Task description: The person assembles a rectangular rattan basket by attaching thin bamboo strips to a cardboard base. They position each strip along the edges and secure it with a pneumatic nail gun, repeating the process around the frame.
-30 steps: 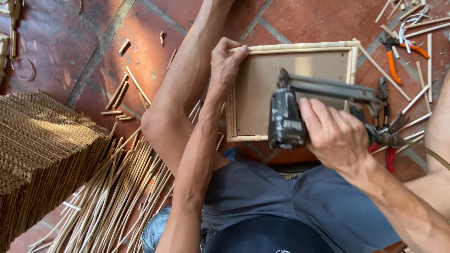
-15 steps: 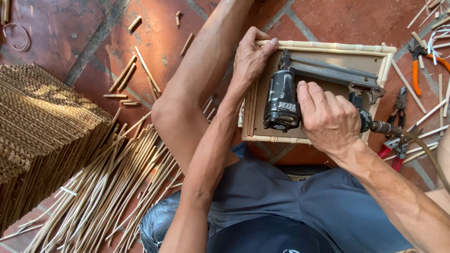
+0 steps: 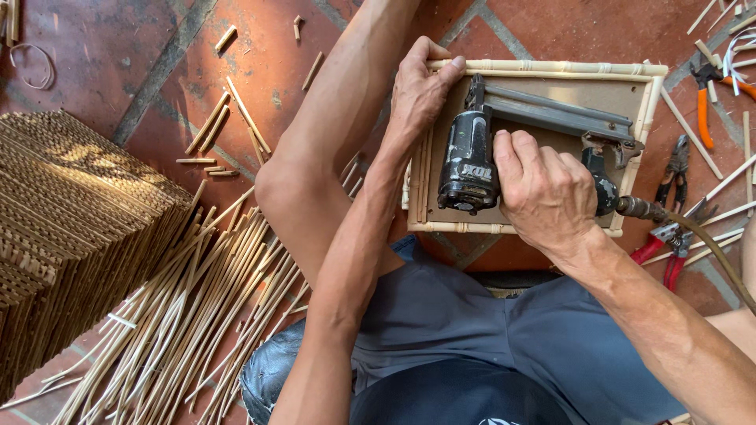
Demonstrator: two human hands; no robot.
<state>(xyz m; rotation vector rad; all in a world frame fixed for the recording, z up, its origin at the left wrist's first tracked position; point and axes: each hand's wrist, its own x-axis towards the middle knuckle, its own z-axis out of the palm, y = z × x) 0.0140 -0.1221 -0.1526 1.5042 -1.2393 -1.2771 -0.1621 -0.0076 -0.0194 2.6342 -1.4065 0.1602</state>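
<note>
The person is sitting on a red tiled floor [image 3: 118,47] with a small rectangular tray [image 3: 614,94], a flat brown board edged with pale bamboo strips, lying just in front of the knees. The right hand [image 3: 547,193] is wrapping around the grip of a black pneumatic nail gun [image 3: 471,161], its fingers curled and pressed together over the handle, while the tool's dark body is resting on the board and its long grey magazine [image 3: 559,114] is running across toward the tray's far right corner. An air hose [image 3: 709,248] is leaving the handle's end and trailing off to the right. The left hand [image 3: 417,94] is bearing down on the tray's upper left corner, fingers close together and bent, the thumb lying along the top bamboo strip. Just beside the left knee, a loose bundle of thin bamboo sticks [image 3: 189,315] is fanning out over the floor, and a tall stack of woven mats [image 3: 71,220] is standing to its left. Short offcuts [image 3: 220,130] are lying scattered beyond. To the right of the tray, red-handled pliers [image 3: 669,248] and orange-handled cutters [image 3: 703,110] are resting among more sticks.
</note>
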